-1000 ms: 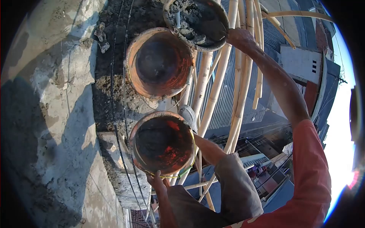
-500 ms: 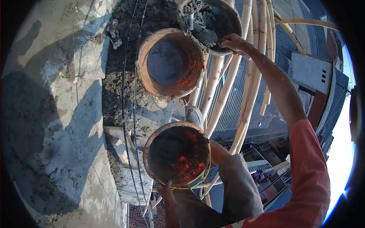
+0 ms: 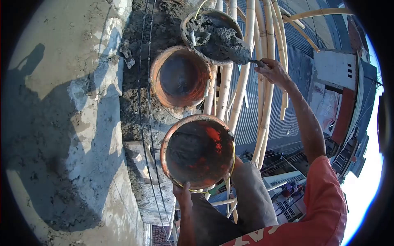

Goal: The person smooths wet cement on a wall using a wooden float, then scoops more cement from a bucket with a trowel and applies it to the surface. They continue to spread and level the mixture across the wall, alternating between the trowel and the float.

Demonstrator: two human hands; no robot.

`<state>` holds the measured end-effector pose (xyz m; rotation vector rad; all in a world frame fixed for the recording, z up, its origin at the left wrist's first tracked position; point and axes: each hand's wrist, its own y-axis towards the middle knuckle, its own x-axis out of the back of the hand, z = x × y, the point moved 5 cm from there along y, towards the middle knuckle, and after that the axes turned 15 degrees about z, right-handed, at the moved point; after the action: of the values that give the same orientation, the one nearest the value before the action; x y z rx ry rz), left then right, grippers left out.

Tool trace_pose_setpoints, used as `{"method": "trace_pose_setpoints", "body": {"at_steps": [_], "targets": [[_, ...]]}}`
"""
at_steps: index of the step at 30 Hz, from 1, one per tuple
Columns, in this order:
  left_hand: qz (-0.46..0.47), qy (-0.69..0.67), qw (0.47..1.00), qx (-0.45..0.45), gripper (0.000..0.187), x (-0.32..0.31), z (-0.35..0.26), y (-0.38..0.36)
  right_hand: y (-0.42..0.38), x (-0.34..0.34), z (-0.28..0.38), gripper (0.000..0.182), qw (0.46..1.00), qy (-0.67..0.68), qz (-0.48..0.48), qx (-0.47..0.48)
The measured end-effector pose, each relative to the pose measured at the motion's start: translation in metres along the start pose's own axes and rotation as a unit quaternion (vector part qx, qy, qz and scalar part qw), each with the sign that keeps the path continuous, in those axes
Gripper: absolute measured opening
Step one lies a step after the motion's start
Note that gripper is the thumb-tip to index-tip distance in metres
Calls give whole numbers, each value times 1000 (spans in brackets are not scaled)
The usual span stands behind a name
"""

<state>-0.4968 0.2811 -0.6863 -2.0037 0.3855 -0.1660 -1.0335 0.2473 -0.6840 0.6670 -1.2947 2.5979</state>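
Note:
My left hand (image 3: 184, 194) grips the near rim of an orange-brown bucket (image 3: 164, 153), tilted so its dark inside shows red patches. My right hand (image 3: 273, 73) is closed around the handle of a trowel (image 3: 258, 63). Wet grey mortar (image 3: 239, 53) covers the trowel's blade, which is over the edge of a mortar-filled bucket (image 3: 185, 40). Another orange bucket (image 3: 155, 78), with a dark inside, stands between these two.
Two dark cables (image 3: 141, 102) run past the buckets. A rough wall (image 3: 90, 135) with shadows fills the left side. Bamboo poles (image 3: 246, 78) stand beyond the buckets, with corrugated roofs (image 3: 295, 53) behind. My trousered legs (image 3: 254, 192) are below.
My right hand has moved from the mortar bucket's rim area out to the right, and the trowel now carries a heap of mortar. The bucket in my left hand appears higher and larger.

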Motion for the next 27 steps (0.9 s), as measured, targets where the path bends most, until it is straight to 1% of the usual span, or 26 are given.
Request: {"method": "trace_pose_setpoints", "body": {"at_steps": [1, 2, 3, 4, 5, 6, 7, 8, 9, 10, 11, 12, 13, 14, 15, 16, 17, 18, 20, 21, 22, 23, 24, 25, 27], "targets": [[15, -23, 999, -22, 64, -3, -6, 3, -24, 2, 9, 34, 1000, -21, 3, -6], [19, -45, 998, -32, 64, -1, -4, 2, -49, 3, 21, 37, 998, -69, -7, 0], [20, 24, 999, -39, 56, 8, 4, 0, -79, -4, 31, 40, 994, -111, -2, 3], [37, 78, 996, -33, 52, 10, -4, -4, -109, -11, 41, 42, 995, -93, 29, -8], [15, 74, 997, -8, 48, 9, -11, -11, -138, -23, 54, 44, 992, -106, 56, -27], [48, 73, 994, -71, 45, 8, -21, -16, -169, -28, 69, 45, 989, -124, 67, -40], [48, 70, 993, -78, 45, 10, -23, -25, -198, -39, 86, 49, 988, -131, 73, -28], [59, 47, 991, -112, 45, 8, -28, -29, -221, -51, 99, 53, 974, -164, 138, -77], [71, 28, 987, -142, 45, 9, -36, -41, -241, -68, 115, 51, 967, -130, 192, -109], [56, 39, 995, -77, 47, 12, -45, -57, -254, -88, 125, 51, 967, -127, 206, -85], [59, 37, 993, -92, 47, 13, -54, -66, -258, -112, 129, 49, 960, -135, 233, -78], [61, 19, 994, -87, 49, 18, -55, -80, -260, -138, 128, 48, 967, -136, 215, -1], [64, 1, 995, -83, 50, 24, -60, -93, -264, -158, 142, 46, 960, -166, 226, -26], [81, -11, 993, -80, 53, 28, -67, -107, -270, -174, 164, 41, 961, -234, 144, 20], [78, -13, 993, -87, 53, 31, -78, -126, -279, -183, 192, 31, 948, -266, 173, -36], [65, -12, 996, -62, 53, 36, -90, -144, -290, -191, 202, 27, 936, -344, 76, 24], [53, -14, 998, -39, 54, 41, -101, -159, -302, -197, 216, 23, 904, -418, -27, 85], [56, -18, 998, -25, 55, 46, -108, -175, -314, -204, 221, 23, 902, -420, -32, 93], [64, -18, 996, -56, 53, 57, -124, -196, -334, -202, 248, 21, 855, -490, -122, 123], [66, -18, 996, -62, 52, 64, -124, -213, -338, -212, 250, 21, 853, -492, -126, 124], [67, -20, 995, -70, 52, 70, -125, -225, -327, -230, 246, 19, 834, -542, -61, 81], [79, -25, 990, -116, 51, 74, -132, -231, -319, -233, 258, 17, 807, -589, -3, 37], [86, -26, 985, -148, 50, 85, -129, -244, -328, -239, 263, 16, 850, -518, 75, 60], [74, -28, 982, -171, 51, 92, -134, -251, -343, -250, 269, 16, 853, -513, 74, 61], [66, -61, 975, -201, 47, 102, -141, -270, -366, -261, 270, 19, 903, -396, 160, 56]]}}
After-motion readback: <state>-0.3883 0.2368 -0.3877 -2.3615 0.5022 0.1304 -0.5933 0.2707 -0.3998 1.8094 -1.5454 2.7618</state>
